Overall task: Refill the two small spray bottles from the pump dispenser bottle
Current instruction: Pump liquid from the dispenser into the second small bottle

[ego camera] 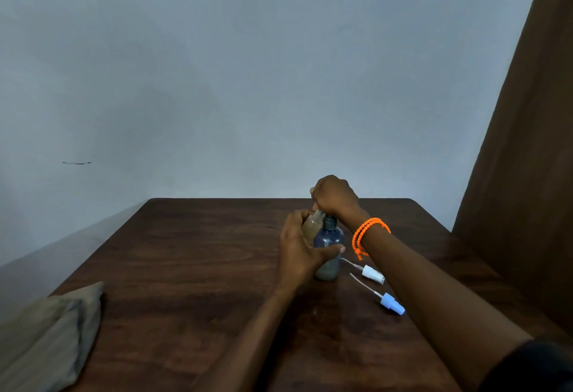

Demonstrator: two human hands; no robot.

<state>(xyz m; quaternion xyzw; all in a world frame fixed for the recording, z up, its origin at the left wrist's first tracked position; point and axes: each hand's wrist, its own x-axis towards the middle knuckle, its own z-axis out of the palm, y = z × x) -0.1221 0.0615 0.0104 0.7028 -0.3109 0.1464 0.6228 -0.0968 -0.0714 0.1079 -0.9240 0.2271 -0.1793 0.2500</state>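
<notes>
From the head view, the wooden table point(186, 252) lay bare to the left, a folded cloth point(52, 332) at its near-left corner. Mid-table, the left hand point(302, 247) gripped a small spray bottle point(312, 225) against the translucent grey pump dispenser bottle point(329, 249). The right hand point(335, 194) curled over its pump, with two spray caps point(373, 274) lying beside.

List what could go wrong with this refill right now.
1. The left hand holds the small bottle tilted against the pump bottle; liquid might miss its narrow mouth.
2. The right hand pressing on top could tip the pump bottle.
3. The right forearm might knock the two loose spray caps beside it.
</notes>
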